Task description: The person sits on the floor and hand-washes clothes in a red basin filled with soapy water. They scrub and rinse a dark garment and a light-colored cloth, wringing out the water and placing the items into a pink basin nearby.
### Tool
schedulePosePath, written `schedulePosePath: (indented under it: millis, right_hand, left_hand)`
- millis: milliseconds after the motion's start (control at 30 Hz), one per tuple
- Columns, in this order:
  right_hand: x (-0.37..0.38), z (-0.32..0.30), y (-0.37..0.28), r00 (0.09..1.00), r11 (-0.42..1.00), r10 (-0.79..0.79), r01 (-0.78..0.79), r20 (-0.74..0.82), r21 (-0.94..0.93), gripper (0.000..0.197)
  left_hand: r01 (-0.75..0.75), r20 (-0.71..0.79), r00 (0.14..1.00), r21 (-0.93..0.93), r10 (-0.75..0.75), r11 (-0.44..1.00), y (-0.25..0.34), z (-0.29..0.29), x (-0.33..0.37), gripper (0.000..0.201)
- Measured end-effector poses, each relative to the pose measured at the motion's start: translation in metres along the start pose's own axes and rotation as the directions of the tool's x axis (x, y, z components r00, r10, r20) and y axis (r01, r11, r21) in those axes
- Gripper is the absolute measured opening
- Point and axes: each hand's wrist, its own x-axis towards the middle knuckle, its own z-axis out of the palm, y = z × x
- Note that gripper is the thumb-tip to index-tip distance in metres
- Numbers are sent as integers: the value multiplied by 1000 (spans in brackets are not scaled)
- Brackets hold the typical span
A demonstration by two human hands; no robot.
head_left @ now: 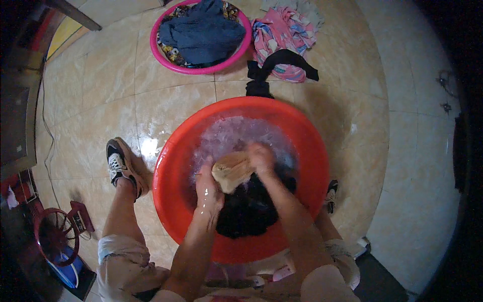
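Pale sleeves [329, 284] stand nearest, at the near edge, with bare forearms [193, 246] reaching out of them over a wide tub. Between the two hands is a tan cloth [232, 171], bunched up above the middle of the tub. The right hand [260, 157], slightly blurred, is closed around the cloth's right, far end. The left hand [207, 185] lies against its left end, wet at the wrist; its fingertips are partly hidden, so I cannot tell how tightly they close.

Under the hands, the red tub [173, 201] holds cloudy, sudsy water [236, 132] in its far half and a heap of black fabric [246, 211] in its near half — some of it right beneath the right forearm.

Beyond the tub, to the far left, a round pink basin [155, 45] is filled with dark blue-grey cloth [204, 35], piled over a patterned fabric [171, 53] that shows around the edges. Just right of that basin, pink printed cloth [282, 32] lies crumpled on the tiled floor [176, 105] — with a black garment [289, 60] draped across its near part. On the left are a shoe [121, 163] and, farther out, a dark red fan [56, 236].
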Motion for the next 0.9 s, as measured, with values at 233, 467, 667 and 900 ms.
schedulePosePath:
  millis: [233,467,667,900]
  right_hand:
    - [-29,40,-14,884,798,-458,456,96,-394,63]
    - [-11,36,2,947,951,-241,274,-213,144,28]
    - [-149,24,-114,642,716,-696,658,322,234,11]
    - [-141,78,-58,671,599,-740,684,38,-416,21]
  left_hand:
    - [-161,-192,936,514,296,842,-32,-113,69,30]
    - [-230,-57,966,263,253,937,-44,-108,65,28]
    - [218,383,915,-209,-126,953,-4,-61,32,50]
    - [-46,375,927,94,7,995,-11,-50,41,41]
